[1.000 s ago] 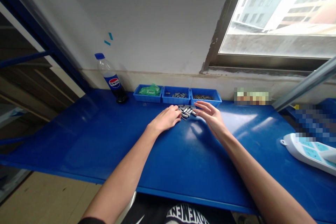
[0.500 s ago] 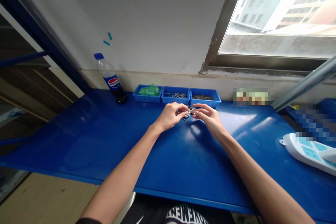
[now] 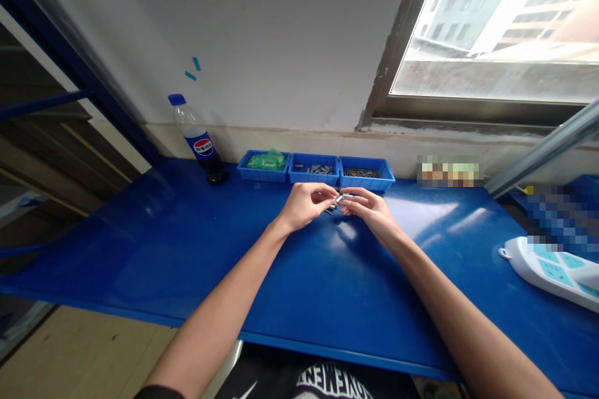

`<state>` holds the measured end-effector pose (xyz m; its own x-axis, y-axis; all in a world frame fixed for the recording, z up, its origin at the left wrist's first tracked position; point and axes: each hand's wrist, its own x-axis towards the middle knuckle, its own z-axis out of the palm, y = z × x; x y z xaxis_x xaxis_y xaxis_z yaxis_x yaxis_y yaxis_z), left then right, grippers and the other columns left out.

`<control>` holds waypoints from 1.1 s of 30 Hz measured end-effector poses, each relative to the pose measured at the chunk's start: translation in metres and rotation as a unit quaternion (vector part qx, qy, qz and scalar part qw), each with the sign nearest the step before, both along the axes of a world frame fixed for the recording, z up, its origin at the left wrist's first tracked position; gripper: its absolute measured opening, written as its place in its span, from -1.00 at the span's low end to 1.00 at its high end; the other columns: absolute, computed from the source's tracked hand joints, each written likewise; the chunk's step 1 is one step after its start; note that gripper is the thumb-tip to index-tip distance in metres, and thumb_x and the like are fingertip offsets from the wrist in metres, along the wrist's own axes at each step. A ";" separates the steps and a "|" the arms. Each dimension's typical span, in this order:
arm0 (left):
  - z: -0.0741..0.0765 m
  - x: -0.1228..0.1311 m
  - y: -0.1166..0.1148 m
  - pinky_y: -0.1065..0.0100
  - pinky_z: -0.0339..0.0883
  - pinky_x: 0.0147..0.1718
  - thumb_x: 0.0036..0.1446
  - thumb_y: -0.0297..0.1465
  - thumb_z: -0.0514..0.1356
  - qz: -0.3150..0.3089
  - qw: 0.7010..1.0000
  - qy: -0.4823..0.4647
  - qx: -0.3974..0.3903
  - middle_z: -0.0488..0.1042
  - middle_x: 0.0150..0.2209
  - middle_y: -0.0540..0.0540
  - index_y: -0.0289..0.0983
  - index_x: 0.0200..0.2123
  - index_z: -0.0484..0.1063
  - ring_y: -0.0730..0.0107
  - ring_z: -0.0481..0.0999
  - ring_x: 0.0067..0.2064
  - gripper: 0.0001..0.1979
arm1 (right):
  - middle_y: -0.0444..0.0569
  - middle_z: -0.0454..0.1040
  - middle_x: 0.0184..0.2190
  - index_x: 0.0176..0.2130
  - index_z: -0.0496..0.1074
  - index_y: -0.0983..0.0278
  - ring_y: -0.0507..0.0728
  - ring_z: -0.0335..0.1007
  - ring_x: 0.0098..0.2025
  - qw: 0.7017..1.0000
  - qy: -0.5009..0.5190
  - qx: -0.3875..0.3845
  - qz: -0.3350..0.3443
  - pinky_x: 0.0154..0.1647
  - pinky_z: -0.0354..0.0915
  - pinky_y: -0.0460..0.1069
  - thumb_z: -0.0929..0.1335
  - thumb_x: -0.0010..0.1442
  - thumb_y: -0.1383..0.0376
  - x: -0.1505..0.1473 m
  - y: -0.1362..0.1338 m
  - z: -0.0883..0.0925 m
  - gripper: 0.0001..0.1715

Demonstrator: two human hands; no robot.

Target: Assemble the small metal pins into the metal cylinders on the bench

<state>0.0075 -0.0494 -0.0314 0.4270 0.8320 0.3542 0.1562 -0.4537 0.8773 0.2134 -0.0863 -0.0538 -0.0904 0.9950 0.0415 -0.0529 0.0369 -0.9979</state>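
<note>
My left hand (image 3: 304, 204) and my right hand (image 3: 369, 209) meet over the blue table (image 3: 187, 249), just in front of three blue bins. Both pinch a small silvery metal part (image 3: 337, 199) between their fingertips. Several more small metal parts lie on the table under and behind the fingers, mostly hidden by the hands. The left bin (image 3: 263, 165) holds green pieces, the middle bin (image 3: 314, 169) small silvery parts, the right bin (image 3: 365, 173) dark thin parts.
A cola bottle (image 3: 199, 140) stands at the back left by the wall. A white power strip (image 3: 552, 271) lies at the right edge. A metal rail (image 3: 543, 149) slants down at the right under the window.
My left hand lifted off the pile with its fingers curled, and both hands came together. Their fingertips now pinch one metal part between them.
</note>
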 end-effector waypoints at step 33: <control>-0.007 -0.009 0.003 0.23 0.42 -0.04 0.26 -0.46 0.26 -0.004 0.906 0.379 0.190 0.51 -0.14 -0.18 -0.28 -0.20 0.55 0.16 0.48 -0.08 -0.93 | 0.05 0.55 0.13 0.05 0.54 0.15 0.25 0.53 0.09 0.995 -0.024 0.074 -0.059 0.18 0.38 0.17 0.54 0.08 0.08 0.003 0.017 -0.009 -0.45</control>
